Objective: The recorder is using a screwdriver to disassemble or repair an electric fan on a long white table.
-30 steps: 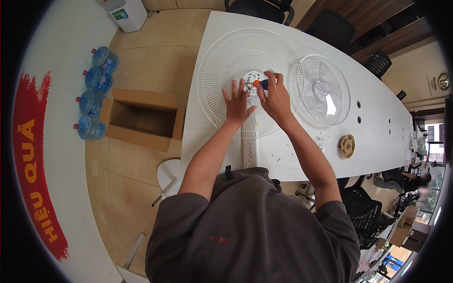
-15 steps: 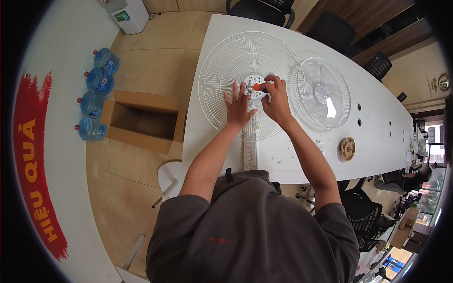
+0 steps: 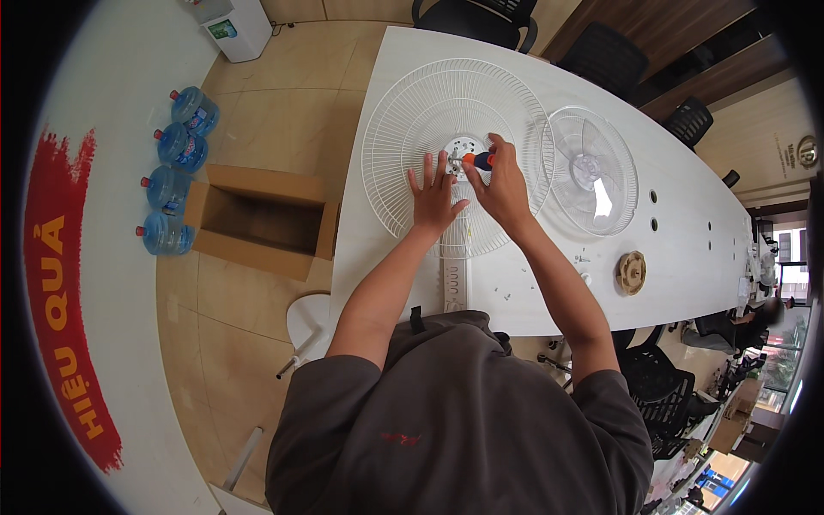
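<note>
A white wire fan grille (image 3: pixel 399 112) lies on the table, with a round white hub plate (image 3: pixel 464 146) at its middle. My left hand (image 3: pixel 434 197) rests on the grille beside the hub, fingers spread. With my right hand (image 3: pixel 505 190) I grip a screwdriver (image 3: pixel 481 160) by its orange and dark blue handle. The tool points left over the hub, and its tip is too small to make out. Below the grille, a white fan body with a control panel (image 3: pixel 456 279) reaches toward me.
Clear fan blades (image 3: pixel 586 167) lie inside another grille on the right. A tan round part (image 3: pixel 631 272), several small screws (image 3: pixel 508 296) and a white table (image 3: pixel 549 313) are near my right arm. On the floor at left stand an open cardboard box (image 3: pixel 257 219) and several water bottles (image 3: pixel 163 233).
My right-hand fingers have shifted on the screwdriver, and more of its dark blue handle shows. The left hand stays in place on the grille.
</note>
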{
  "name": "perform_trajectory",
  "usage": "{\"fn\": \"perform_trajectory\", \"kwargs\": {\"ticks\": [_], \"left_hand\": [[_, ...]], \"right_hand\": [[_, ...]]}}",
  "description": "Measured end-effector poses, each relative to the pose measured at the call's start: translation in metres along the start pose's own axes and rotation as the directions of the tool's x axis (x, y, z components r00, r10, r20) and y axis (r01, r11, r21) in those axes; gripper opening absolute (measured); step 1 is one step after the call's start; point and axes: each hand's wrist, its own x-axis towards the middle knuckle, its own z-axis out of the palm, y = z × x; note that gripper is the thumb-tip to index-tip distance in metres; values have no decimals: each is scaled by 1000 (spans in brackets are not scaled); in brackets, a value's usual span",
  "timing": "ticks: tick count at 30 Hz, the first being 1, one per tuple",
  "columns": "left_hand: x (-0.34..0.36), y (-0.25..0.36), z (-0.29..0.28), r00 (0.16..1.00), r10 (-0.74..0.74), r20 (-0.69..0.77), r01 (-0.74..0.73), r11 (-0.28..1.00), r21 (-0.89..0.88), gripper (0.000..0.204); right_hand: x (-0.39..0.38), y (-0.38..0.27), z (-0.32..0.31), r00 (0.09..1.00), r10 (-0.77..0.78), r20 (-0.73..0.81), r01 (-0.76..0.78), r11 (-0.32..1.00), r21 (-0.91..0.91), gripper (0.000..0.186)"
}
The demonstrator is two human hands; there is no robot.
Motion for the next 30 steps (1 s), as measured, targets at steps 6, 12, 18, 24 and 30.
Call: {"fn": "perform_trajectory", "kwargs": {"ticks": [6, 12, 18, 24, 30], "left_hand": [[1, 5, -8, 998, -25, 54, 23, 999, 34, 59], [2, 5, -8, 999, -12, 32, 11, 1000, 13, 57], [1, 5, -7, 999, -17, 35, 17, 1000, 10, 58], [1, 5, -7, 1000, -10, 24, 10, 1000, 19, 56], [1, 5, -9, 999, -18, 44, 17, 1000, 21, 56]], "right_hand": [[-1, 13, 1, 998, -21, 58, 16, 997, 81, 32], [-5, 14, 0, 996, -75, 46, 73, 996, 51, 29], [-7, 19, -1, 997, -73, 39, 70, 996, 58, 30], [-10, 18, -2, 996, -75, 42, 72, 995, 75, 30], [-11, 14, -3, 999, -45, 23, 44, 996, 72, 29]]}}
